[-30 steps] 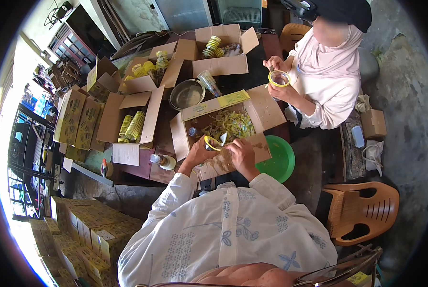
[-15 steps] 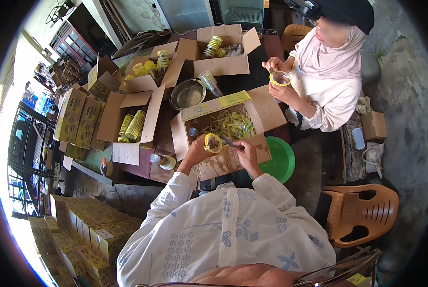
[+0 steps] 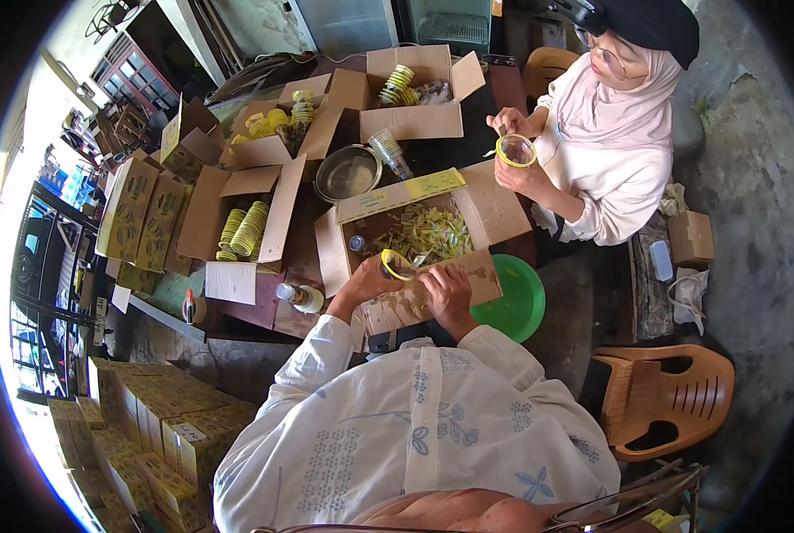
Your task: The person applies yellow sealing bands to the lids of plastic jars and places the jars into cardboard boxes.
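Observation:
My left hand (image 3: 368, 282) is wrapped round a clear plastic cup (image 3: 398, 264) with a yellow rim and dark contents, tilted above the near flap of an open carton (image 3: 495, 200). Close against the cup's right side, my right hand (image 3: 450, 296) has its fingers bent and closed, back of the hand up. Whatever those fingers hold is hidden beneath them. Inside the carton lies a heap of yellow-green plastic strips (image 3: 424, 233), with a small clear cup (image 3: 357, 243) at its left.
Opposite, a person holds a similar yellow-rimmed cup (image 3: 516, 151). A green basin (image 3: 514, 298) is right of the carton; a bottle (image 3: 300, 297) stands left. Behind are a metal bowl (image 3: 348, 174), stacked cups (image 3: 390, 153) and a carton of yellow-lidded cups (image 3: 251, 233).
My right hand has turned over and moved slightly left and down, against the cup; the dark flat blade seen in it before is out of sight. The cup is tilted more.

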Available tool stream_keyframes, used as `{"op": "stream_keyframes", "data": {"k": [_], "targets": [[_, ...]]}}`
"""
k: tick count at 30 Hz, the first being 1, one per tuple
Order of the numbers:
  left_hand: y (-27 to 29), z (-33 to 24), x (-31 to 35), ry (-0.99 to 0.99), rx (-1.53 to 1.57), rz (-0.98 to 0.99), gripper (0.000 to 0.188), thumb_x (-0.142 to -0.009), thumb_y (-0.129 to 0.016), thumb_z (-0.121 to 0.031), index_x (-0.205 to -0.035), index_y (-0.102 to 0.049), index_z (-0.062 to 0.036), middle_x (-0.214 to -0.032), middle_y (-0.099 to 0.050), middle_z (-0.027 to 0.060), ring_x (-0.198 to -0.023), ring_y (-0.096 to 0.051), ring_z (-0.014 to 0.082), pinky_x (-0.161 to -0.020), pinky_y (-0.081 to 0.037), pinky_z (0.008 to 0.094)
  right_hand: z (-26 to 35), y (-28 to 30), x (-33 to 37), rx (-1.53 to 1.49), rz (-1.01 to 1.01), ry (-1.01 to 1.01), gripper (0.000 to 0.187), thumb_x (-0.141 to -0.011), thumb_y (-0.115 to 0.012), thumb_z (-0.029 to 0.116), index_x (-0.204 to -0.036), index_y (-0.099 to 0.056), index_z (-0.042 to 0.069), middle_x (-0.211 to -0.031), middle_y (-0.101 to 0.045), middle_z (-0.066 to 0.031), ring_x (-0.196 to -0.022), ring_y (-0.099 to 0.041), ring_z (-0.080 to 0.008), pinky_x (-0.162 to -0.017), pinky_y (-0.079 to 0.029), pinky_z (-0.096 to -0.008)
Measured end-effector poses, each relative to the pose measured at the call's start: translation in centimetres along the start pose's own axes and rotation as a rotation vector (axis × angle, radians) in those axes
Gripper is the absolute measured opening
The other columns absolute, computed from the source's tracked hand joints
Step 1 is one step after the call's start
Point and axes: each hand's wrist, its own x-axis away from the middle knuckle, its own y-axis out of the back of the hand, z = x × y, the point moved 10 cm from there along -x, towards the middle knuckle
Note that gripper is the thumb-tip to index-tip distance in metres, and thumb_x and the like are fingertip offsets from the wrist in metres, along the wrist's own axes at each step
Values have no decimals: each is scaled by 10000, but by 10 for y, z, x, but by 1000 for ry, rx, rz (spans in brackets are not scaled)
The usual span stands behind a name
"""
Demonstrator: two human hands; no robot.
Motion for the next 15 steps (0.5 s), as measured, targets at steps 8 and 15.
{"op": "stream_keyframes", "data": {"k": [8, 15], "targets": [[4, 11, -2, -79, 193, -124, 477, -696, -775, -120, -1138, -623, -25, -983, -652, 17, -906, -599, 142, -842, -501, 309, -9, 2, -4, -100, 6, -71, 195, -773, -668, 50, -933, -711, 152, -857, -578, -9, -829, -591, -232, -738, -472, -392], [-25, 14, -1, 53, 296, 283, 550, -725, -746, -158, -1213, -529, -28, -1014, -612, 29, -855, -568, 124, -733, -486, 265, -6, 2, -1, 8, 2, -12, 195, -764, -672, -2, -909, -717, 121, -830, -574, -32, -823, -593, -247, -715, -482, -400]]}}
